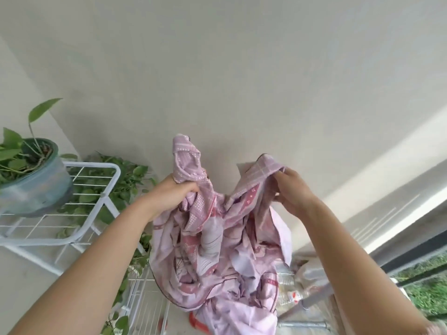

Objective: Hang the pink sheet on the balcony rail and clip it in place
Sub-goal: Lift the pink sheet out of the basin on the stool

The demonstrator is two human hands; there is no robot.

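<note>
The pink patterned sheet (pixel 217 250) hangs bunched and crumpled in front of me, held up in both hands against a pale wall. My left hand (pixel 174 194) is closed around a gathered bunch of it, with a fold sticking up above the fist. My right hand (pixel 292 189) pinches an upper edge of the sheet between fingers and thumb. The lower part of the sheet drapes down over a white wire rack. A dark balcony rail (pixel 416 252) runs along the right edge, with grass beyond it. No clips are visible.
A white wire rack (pixel 96 180) at left carries a potted green plant (pixel 31 177), with leafy vines trailing behind it. A lower white wire shelf (pixel 142 301) sits below the sheet. Clear plastic bottles (pixel 290 288), a metal pole (pixel 314 298) and something red (pixel 198 323) lie at the bottom.
</note>
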